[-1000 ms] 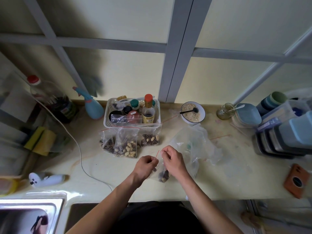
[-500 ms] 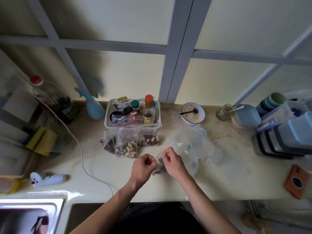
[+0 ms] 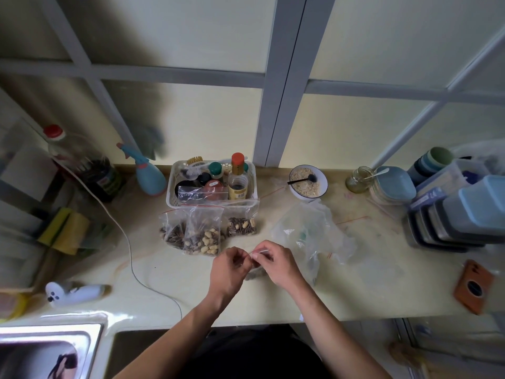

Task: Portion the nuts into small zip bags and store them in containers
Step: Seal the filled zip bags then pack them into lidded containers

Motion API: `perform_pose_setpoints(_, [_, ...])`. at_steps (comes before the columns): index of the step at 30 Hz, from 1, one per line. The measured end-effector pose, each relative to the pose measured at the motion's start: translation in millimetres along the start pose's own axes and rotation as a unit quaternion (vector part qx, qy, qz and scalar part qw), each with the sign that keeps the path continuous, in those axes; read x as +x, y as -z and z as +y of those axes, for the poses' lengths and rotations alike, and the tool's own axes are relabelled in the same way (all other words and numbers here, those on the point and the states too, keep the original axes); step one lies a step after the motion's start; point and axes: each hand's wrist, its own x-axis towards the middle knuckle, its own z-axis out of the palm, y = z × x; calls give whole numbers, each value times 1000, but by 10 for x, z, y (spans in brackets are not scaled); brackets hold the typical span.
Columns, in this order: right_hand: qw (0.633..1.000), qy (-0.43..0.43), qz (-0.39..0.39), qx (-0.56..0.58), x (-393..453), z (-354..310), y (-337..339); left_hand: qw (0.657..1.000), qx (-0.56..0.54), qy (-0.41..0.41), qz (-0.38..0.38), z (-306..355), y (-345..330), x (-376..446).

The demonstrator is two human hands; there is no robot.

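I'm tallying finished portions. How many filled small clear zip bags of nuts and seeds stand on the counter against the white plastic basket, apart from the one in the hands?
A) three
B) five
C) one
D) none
A: three filled small clear zip bags stand side by side before the white plastic basket, apart from the hands.

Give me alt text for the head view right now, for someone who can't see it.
Over a pale countertop, the left hand and right hand pinch the top of a small zip bag of nuts. Three filled bags lean behind them against a white basket of bottles. Stacked containers stand at right.
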Motion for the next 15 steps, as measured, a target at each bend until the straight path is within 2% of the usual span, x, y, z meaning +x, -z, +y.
perform_pose_setpoints(4, [1000, -1, 12, -29, -15, -26, 0, 1000, -10, 14, -5, 13, 2, 10])
perform_pose_setpoints(8, [999, -13, 34, -10, -28, -52, 24, 999, -13, 29, 1, -40, 3, 30])
perform_pose_setpoints(15, [999, -16, -36, 37, 4, -30, 63, 999, 29, -16, -1, -156, 39, 61])
